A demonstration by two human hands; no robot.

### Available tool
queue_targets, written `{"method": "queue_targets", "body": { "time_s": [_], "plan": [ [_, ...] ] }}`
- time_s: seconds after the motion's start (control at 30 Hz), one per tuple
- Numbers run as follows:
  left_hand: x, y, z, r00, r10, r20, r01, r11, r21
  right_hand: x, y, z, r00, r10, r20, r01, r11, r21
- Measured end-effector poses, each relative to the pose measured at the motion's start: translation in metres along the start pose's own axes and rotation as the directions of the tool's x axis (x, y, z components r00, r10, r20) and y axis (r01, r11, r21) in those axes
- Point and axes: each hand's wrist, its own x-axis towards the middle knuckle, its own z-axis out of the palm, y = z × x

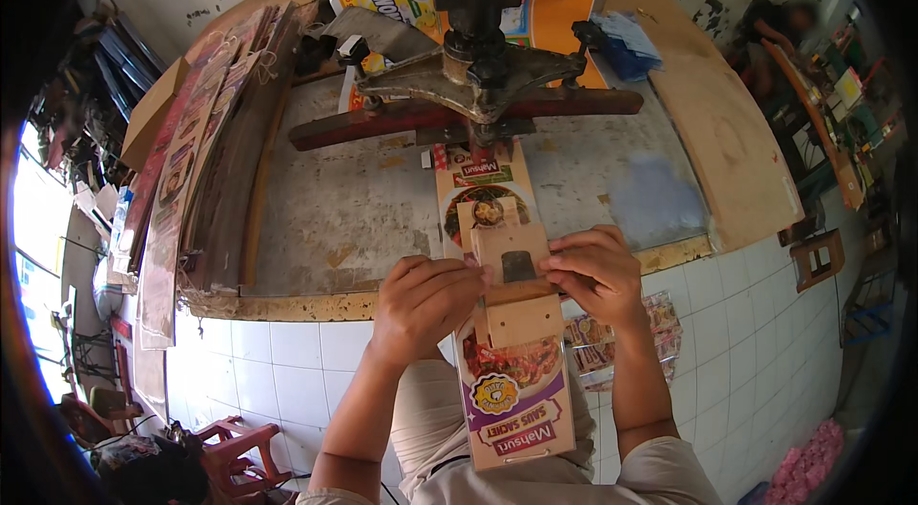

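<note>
Between my two hands is a small brown board piece with a squarish cut-out and small holes. My left hand pinches its left edge, and the fingers of my right hand pinch its right edge. Below it, a long printed board panel with a food picture hangs toward my lap, its upper end bearing another brown piece with small holes. How these pieces join is hidden. Beyond my hands, a printed board with a bowl picture lies under the head of a dark metal press.
The press stands over a worn grey worktable. Long printed boards are stacked at its left, and a clear plastic sheet lies at its right. A red stool stands at lower left. Another person is at far right.
</note>
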Motion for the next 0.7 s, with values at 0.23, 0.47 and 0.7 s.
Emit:
{"method": "queue_targets", "body": {
  "time_s": [0.23,0.47,0.7],
  "plan": [
    [0.003,0.006,-0.014,0.987,-0.147,-0.059,0.142,0.987,-0.078,0.003,-0.018,-0.012,0.999,0.007,-0.053,-0.005,0.999,0.048],
    [-0.026,0.008,-0.021,0.979,-0.205,0.003,0.204,0.976,0.081,-0.018,-0.089,-0.010,0.964,0.070,0.255,-0.006,0.970,-0.244],
    [-0.029,0.013,-0.018,0.967,-0.254,-0.001,0.254,0.965,0.072,-0.016,-0.079,-0.006,0.976,0.067,0.205,-0.055,0.997,-0.060]
  ]
}}
